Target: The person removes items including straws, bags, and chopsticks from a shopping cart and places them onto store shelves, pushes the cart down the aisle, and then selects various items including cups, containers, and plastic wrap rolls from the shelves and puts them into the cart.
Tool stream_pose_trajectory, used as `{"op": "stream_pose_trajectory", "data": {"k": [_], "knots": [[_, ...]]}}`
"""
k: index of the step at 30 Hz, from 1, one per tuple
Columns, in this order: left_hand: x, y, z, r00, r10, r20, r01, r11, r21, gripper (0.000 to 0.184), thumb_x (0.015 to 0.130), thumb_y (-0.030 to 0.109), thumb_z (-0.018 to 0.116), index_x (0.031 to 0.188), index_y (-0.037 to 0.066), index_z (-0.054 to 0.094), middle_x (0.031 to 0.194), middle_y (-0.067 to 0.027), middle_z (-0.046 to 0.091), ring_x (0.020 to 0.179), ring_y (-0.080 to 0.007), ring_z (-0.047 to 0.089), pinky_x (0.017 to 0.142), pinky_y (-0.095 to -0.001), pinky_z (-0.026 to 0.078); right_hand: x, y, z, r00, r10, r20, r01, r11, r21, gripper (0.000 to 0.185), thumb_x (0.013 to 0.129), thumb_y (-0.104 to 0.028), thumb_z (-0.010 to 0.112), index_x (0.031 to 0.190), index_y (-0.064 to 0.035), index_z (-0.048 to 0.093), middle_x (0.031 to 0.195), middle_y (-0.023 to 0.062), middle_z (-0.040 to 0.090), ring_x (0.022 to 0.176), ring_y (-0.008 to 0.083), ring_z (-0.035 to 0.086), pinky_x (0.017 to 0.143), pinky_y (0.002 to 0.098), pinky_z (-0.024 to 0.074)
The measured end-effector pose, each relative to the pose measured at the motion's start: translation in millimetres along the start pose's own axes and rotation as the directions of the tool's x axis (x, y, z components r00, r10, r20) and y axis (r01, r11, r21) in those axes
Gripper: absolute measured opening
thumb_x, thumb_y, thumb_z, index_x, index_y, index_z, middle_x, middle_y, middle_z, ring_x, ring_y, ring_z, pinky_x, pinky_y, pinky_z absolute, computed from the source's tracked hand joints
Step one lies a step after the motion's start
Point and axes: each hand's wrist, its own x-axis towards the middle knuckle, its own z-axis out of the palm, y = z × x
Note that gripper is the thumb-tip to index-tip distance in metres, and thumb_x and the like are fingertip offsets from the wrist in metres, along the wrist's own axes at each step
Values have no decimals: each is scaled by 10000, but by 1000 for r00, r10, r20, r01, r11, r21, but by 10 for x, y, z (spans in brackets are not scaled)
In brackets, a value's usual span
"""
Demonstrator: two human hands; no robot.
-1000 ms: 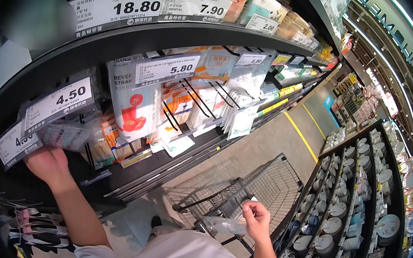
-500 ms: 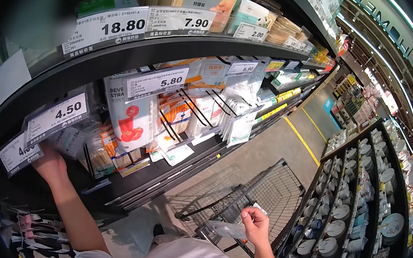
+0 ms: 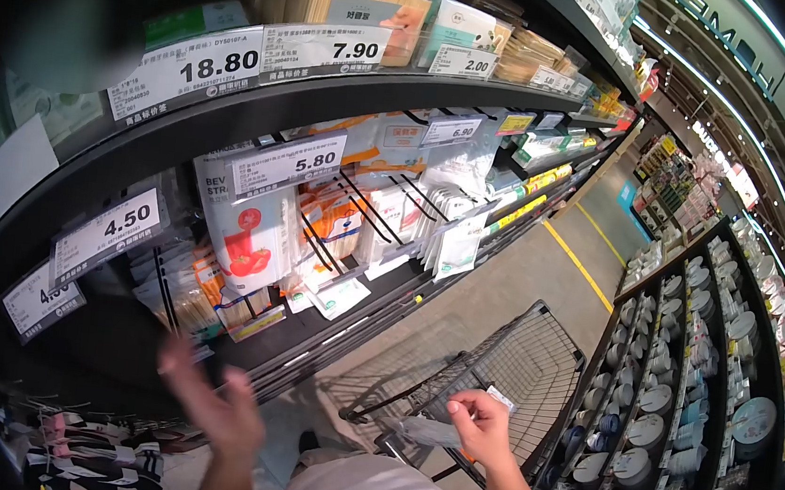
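Observation:
Blurred by motion, my left hand point(image 3: 212, 398) is in front of the lower shelf edge, its fingers apart and nothing seen in it. My right hand point(image 3: 481, 426) is closed on a clear plastic package point(image 3: 429, 432), held above the shopping cart point(image 3: 522, 371). Packets hang on the shelf at the left, among them a straw packet with a red drink picture point(image 3: 246, 240) and orange packets point(image 3: 331, 220). Price tags reading 4.50 point(image 3: 109, 229) and 5.80 point(image 3: 287, 164) hang before them.
Above the hanging packets runs a shelf edge point(image 3: 332, 88) with more price tags. A rack of bowls and plates point(image 3: 662, 394) stands at the right. Yellow lines point(image 3: 582, 263) mark the aisle floor. Dark and pink hanging goods point(image 3: 89, 452) are at the lower left.
My left hand has left the packets behind the 4.50 tag and moved right and down, away from the shelf. My right hand still holds the package.

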Motion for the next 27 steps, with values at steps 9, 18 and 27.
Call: {"op": "stream_pose_trajectory", "data": {"k": [9, 18, 27], "knots": [[-758, 751, 680, 439, 45, 897, 410, 878, -245, 408, 846, 219, 755, 1160, -11, 629, 1027, -192, 680, 949, -360, 671, 823, -429, 535, 258, -485, 451, 904, -366, 221, 388, 919, -69, 213, 825, -162, 808, 961, -39, 699, 713, 66, 613, 608, 168, 595, 543, 296, 475], [-660, 470, 613, 487, -185, 853, 669, 707, -228, 318, 840, 153, 793, 1102, 0, 696, 936, -133, 743, 827, -214, 725, 733, -336, 556, 313, -440, 118, 892, -282, 353, 366, 909, -200, 85, 866, -85, 738, 899, -15, 702, 804, 105, 654, 713, 249, 633, 640, 337, 497], [-112, 531, 530, 443, -103, 891, 716, 639, -282, 171, 863, 94, 772, 985, -20, 736, 958, -123, 734, 878, -170, 693, 777, -301, 542, 200, -418, 493, 865, -398, 307, 418, 908, -2, 121, 854, -24, 716, 975, -22, 718, 785, 102, 627, 671, 243, 602, 595, 339, 479]]}}
